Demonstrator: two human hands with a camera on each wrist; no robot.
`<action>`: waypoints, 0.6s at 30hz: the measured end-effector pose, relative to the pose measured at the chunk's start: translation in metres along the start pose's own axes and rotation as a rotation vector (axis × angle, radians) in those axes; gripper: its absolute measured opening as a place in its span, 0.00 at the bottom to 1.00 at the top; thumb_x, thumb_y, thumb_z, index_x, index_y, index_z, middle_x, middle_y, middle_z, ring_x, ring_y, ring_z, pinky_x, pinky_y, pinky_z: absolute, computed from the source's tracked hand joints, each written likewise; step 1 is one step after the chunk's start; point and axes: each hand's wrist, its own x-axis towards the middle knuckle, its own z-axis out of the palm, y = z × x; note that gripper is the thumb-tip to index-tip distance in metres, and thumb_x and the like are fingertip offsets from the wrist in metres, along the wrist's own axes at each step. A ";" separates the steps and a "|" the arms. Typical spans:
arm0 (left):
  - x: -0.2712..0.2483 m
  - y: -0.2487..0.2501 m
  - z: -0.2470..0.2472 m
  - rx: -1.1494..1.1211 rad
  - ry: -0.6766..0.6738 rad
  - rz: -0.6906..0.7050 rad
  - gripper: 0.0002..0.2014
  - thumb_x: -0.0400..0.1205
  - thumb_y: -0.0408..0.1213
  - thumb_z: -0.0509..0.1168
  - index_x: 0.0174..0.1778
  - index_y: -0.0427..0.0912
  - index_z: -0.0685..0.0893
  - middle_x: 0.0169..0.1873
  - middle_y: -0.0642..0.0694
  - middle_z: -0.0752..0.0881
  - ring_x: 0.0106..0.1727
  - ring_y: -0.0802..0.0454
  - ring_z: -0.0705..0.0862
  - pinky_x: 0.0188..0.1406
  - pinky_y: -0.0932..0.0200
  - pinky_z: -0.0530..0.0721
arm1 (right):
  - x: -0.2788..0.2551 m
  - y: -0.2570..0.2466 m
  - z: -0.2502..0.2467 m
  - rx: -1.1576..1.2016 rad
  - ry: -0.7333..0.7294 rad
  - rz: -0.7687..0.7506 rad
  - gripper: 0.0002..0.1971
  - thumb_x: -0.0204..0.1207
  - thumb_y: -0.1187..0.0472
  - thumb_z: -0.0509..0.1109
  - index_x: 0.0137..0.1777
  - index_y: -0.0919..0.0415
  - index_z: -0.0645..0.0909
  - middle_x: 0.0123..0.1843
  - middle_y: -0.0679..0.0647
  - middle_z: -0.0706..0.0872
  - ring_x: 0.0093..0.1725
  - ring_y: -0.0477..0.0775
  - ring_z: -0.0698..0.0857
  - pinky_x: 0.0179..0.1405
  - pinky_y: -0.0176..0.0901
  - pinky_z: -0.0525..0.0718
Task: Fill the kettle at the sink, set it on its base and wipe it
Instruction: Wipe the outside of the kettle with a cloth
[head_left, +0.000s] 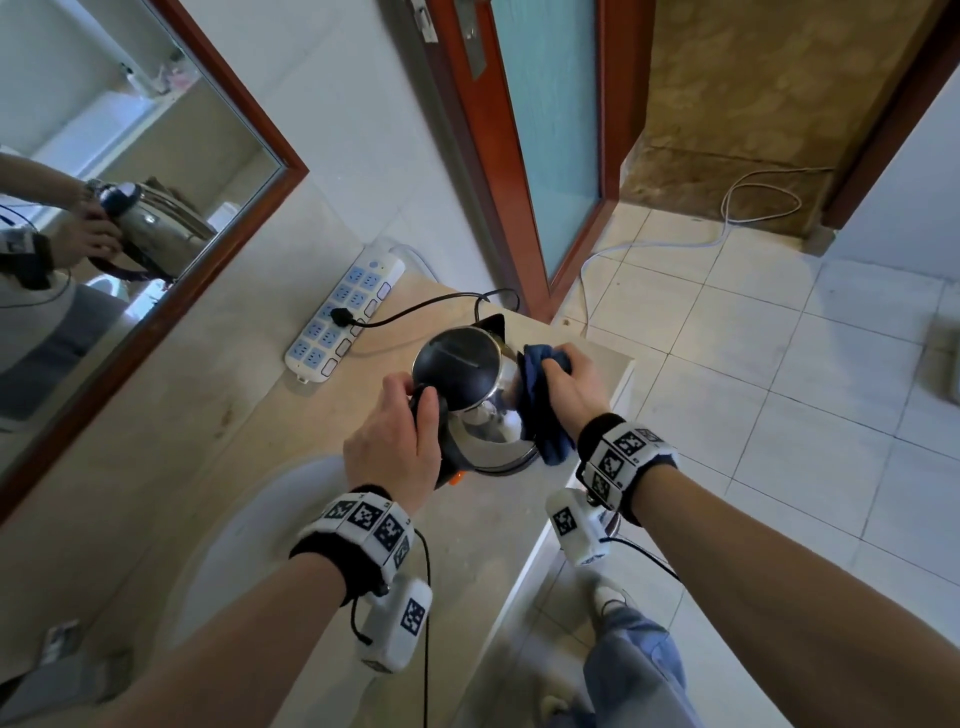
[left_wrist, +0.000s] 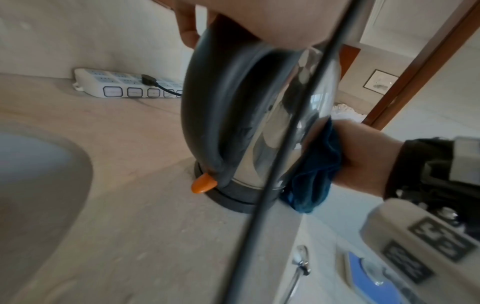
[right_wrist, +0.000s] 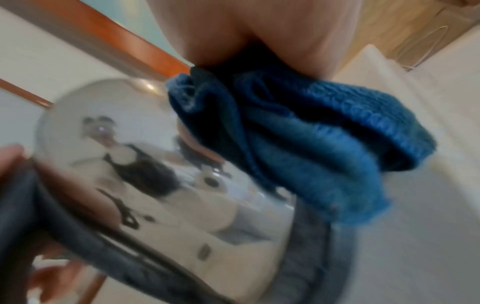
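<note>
A steel kettle (head_left: 493, 421) with a black lid (head_left: 457, 371) stands on its black base (left_wrist: 233, 200) on the beige counter (head_left: 363, 395), an orange switch (left_wrist: 203, 183) at its foot. My left hand (head_left: 395, 441) grips the black handle (left_wrist: 207, 102). My right hand (head_left: 569, 387) holds a bunched blue cloth (head_left: 540, 405) against the kettle's right side. In the right wrist view the blue cloth (right_wrist: 298, 139) hangs from my palm against the shiny kettle wall (right_wrist: 130, 164), blurred.
A white power strip (head_left: 345, 314) lies along the wall, with the kettle's black plug (head_left: 340, 316) and cord in it. A white sink basin (head_left: 249, 525) is at the near left. A mirror (head_left: 104, 156) hangs on the left wall. The counter edge (head_left: 618, 384) drops to tiled floor on the right.
</note>
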 end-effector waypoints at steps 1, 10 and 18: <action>0.000 0.003 0.001 -0.026 0.009 -0.055 0.13 0.87 0.53 0.46 0.53 0.48 0.68 0.39 0.49 0.83 0.39 0.42 0.84 0.40 0.50 0.80 | 0.001 -0.011 0.000 0.012 0.012 -0.064 0.06 0.77 0.63 0.63 0.50 0.57 0.80 0.42 0.55 0.84 0.43 0.54 0.83 0.42 0.40 0.79; 0.008 0.023 0.017 -0.158 0.162 -0.475 0.16 0.87 0.51 0.49 0.46 0.44 0.74 0.35 0.45 0.81 0.38 0.41 0.79 0.39 0.51 0.77 | 0.019 -0.014 0.006 0.094 -0.076 -0.034 0.16 0.81 0.66 0.58 0.64 0.58 0.82 0.56 0.56 0.86 0.56 0.56 0.83 0.60 0.47 0.79; 0.019 0.001 0.015 -0.039 0.157 -0.242 0.19 0.83 0.51 0.44 0.41 0.44 0.74 0.27 0.46 0.78 0.30 0.42 0.75 0.32 0.54 0.70 | 0.040 -0.016 0.006 0.008 -0.179 0.017 0.17 0.82 0.64 0.56 0.65 0.55 0.82 0.59 0.58 0.85 0.58 0.56 0.81 0.60 0.43 0.74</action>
